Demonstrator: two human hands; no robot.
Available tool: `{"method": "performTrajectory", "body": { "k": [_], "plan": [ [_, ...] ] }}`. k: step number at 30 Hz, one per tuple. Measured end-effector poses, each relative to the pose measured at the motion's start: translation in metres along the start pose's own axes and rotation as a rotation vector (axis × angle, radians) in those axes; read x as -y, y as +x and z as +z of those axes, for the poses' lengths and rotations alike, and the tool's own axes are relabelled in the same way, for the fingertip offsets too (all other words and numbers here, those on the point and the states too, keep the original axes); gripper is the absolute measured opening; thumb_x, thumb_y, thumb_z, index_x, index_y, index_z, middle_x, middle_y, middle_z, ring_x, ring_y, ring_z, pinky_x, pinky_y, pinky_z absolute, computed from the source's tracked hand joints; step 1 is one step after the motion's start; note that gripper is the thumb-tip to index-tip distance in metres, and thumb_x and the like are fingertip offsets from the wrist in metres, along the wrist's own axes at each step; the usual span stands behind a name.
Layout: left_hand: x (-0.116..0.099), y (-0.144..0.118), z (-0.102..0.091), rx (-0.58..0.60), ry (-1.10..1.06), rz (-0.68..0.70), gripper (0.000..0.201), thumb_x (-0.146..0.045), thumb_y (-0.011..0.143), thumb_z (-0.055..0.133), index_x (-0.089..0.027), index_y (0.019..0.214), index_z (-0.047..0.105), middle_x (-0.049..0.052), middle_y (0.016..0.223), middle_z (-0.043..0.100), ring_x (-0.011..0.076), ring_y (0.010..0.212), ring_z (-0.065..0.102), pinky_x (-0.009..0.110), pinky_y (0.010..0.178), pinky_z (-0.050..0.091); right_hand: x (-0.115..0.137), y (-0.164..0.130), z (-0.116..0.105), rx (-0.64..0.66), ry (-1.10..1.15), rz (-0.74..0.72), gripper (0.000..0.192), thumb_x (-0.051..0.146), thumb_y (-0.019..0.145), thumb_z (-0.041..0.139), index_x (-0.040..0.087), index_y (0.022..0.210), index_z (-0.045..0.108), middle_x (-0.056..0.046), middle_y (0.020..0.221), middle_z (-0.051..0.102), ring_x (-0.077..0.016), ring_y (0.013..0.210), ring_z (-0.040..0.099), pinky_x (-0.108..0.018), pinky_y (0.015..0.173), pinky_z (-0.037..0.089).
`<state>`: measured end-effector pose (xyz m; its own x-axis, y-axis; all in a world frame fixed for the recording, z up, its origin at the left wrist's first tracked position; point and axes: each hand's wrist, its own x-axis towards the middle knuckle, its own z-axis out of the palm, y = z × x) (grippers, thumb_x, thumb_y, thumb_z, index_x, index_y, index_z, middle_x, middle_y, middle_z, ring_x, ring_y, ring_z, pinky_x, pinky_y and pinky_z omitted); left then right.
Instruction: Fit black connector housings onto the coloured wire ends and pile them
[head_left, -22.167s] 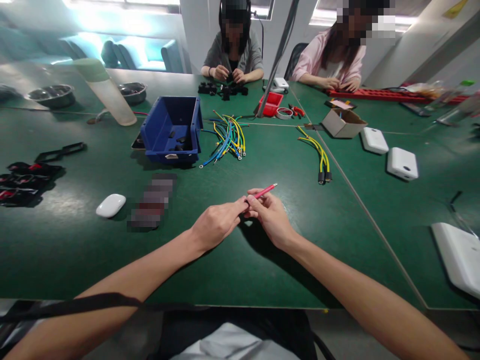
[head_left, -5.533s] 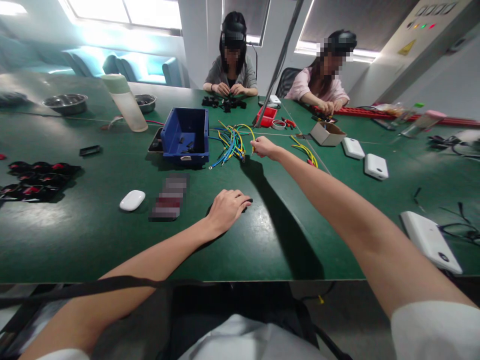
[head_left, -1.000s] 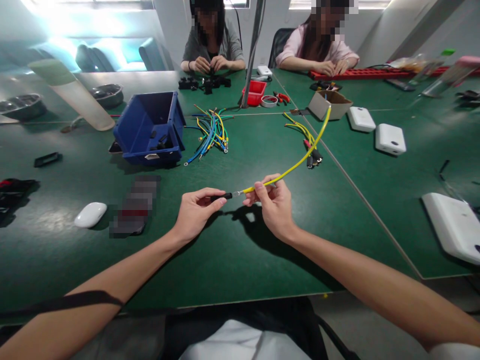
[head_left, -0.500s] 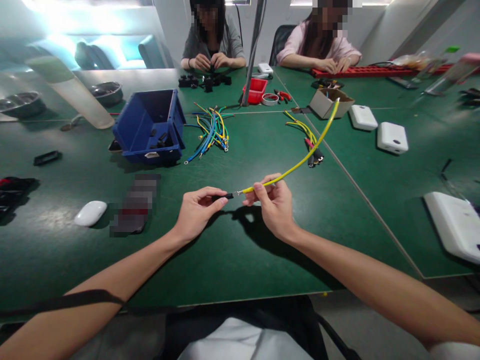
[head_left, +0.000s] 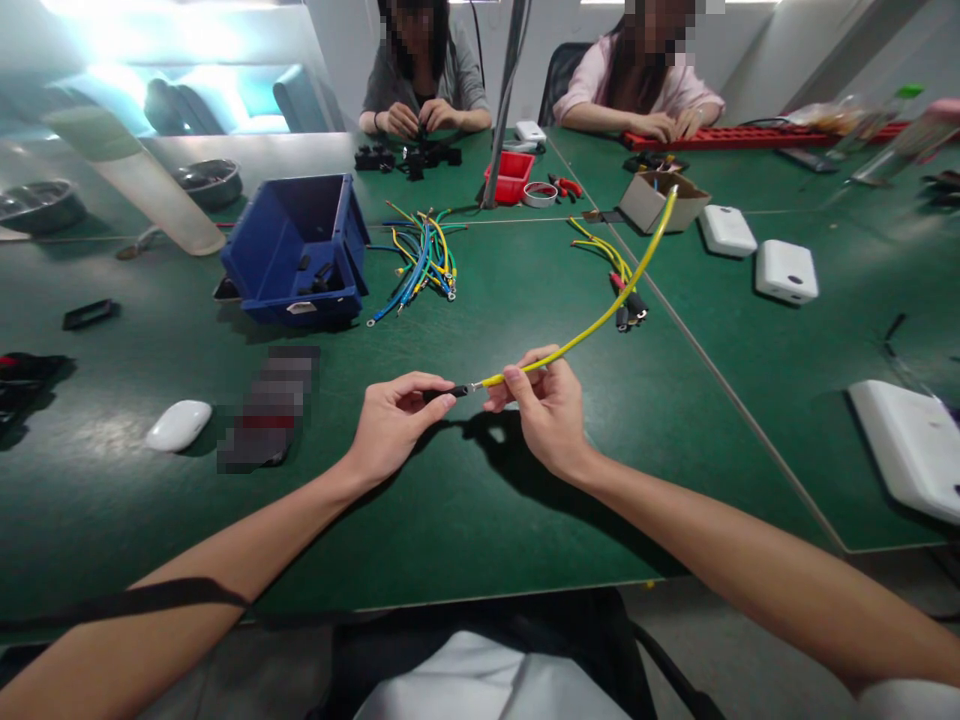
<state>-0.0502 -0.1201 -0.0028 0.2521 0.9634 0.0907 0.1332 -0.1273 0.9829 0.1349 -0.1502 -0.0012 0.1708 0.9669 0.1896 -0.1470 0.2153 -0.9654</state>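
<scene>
Each grip is a pinch: the left hand (head_left: 396, 415) holds a short black sleeve (head_left: 454, 391) between thumb and fingers, its mouth turned rightward, while the right hand (head_left: 553, 415) pinches a yellow wire (head_left: 601, 321) close behind its metal terminal (head_left: 474, 387). Terminal and sleeve meet at the mouth or nearly so; I cannot tell which. Both are above the tabletop (head_left: 450, 540). Pushed together out of line, the terminal could snag on the sleeve's edge; a loose left pinch could let the sleeve slip, and the wire's long, unsupported curve might twist the terminal aside. Beyond lie more yellow wires (head_left: 621, 270), a blue bin (head_left: 262, 311) and a mixed wire heap (head_left: 426, 250). Farther off, two co-workers sit with lowered hands (head_left: 439, 115).
</scene>
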Motion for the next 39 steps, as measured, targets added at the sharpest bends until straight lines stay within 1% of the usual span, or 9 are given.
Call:
{"method": "performTrajectory", "body": {
  "k": [5, 10, 16, 19, 28, 39],
  "plan": [
    [0.0004, -0.0016, -0.0001, 0.002, 0.012, 0.044, 0.017, -0.029, 0.075, 0.075, -0.018, 0.088, 0.075, 0.005, 0.089, 0.071, 0.0154, 0.078, 0.063, 0.025, 0.069, 0.048, -0.0008, -0.0002, -0.0004, 0.010, -0.003, -0.015, 0.027, 0.042, 0.088, 0.062, 0.024, 0.090, 0.042, 0.005, 0.065, 0.066, -0.0131, 0.054, 0.067, -0.027, 0.054, 0.056],
    [0.0002, -0.0025, 0.0000, -0.016, 0.037, 0.060, 0.018, -0.030, 0.075, 0.075, -0.018, 0.088, 0.076, 0.006, 0.088, 0.072, 0.0165, 0.079, 0.064, 0.027, 0.070, 0.050, 0.0001, 0.0001, -0.0001, 0.017, -0.001, 0.006, 0.028, 0.043, 0.088, 0.062, 0.024, 0.090, 0.042, 0.005, 0.065, 0.067, -0.0135, 0.054, 0.067, -0.026, 0.052, 0.055],
    [-0.0029, -0.0032, 0.0015, -0.011, -0.036, -0.039, 0.023, -0.033, 0.073, 0.077, -0.016, 0.090, 0.076, 0.008, 0.091, 0.075, 0.0203, 0.082, 0.068, 0.032, 0.078, 0.054, 0.0017, 0.0001, 0.0013, 0.013, 0.016, 0.013, 0.029, 0.044, 0.087, 0.063, 0.024, 0.090, 0.041, 0.005, 0.065, 0.067, -0.0133, 0.053, 0.067, -0.026, 0.051, 0.055],
    [-0.0038, -0.0039, 0.0023, -0.009, -0.071, -0.068, 0.025, -0.032, 0.073, 0.077, -0.015, 0.091, 0.076, 0.009, 0.092, 0.075, 0.0210, 0.082, 0.070, 0.033, 0.079, 0.055, 0.0015, -0.0001, 0.0015, 0.016, 0.024, 0.010, 0.029, 0.043, 0.087, 0.064, 0.024, 0.090, 0.042, 0.005, 0.065, 0.067, -0.0135, 0.053, 0.067, -0.026, 0.050, 0.055],
    [-0.0062, -0.0042, 0.0032, -0.032, -0.087, -0.114, 0.026, -0.031, 0.070, 0.080, -0.015, 0.090, 0.076, 0.008, 0.088, 0.075, 0.0193, 0.077, 0.069, 0.032, 0.076, 0.055, -0.0003, 0.0000, 0.0013, 0.017, -0.024, -0.029, 0.025, 0.040, 0.086, 0.065, 0.022, 0.087, 0.047, 0.004, 0.064, 0.067, -0.0134, 0.055, 0.067, -0.025, 0.052, 0.056],
    [-0.0032, -0.0029, 0.0040, -0.028, -0.201, -0.153, 0.028, -0.030, 0.066, 0.083, -0.015, 0.088, 0.076, 0.008, 0.089, 0.075, 0.0182, 0.081, 0.068, 0.031, 0.081, 0.053, -0.0027, -0.0007, -0.0009, 0.024, -0.053, -0.028, 0.023, 0.036, 0.084, 0.069, 0.020, 0.085, 0.053, 0.002, 0.066, 0.068, -0.0131, 0.055, 0.068, -0.024, 0.053, 0.057]
  ]
}}
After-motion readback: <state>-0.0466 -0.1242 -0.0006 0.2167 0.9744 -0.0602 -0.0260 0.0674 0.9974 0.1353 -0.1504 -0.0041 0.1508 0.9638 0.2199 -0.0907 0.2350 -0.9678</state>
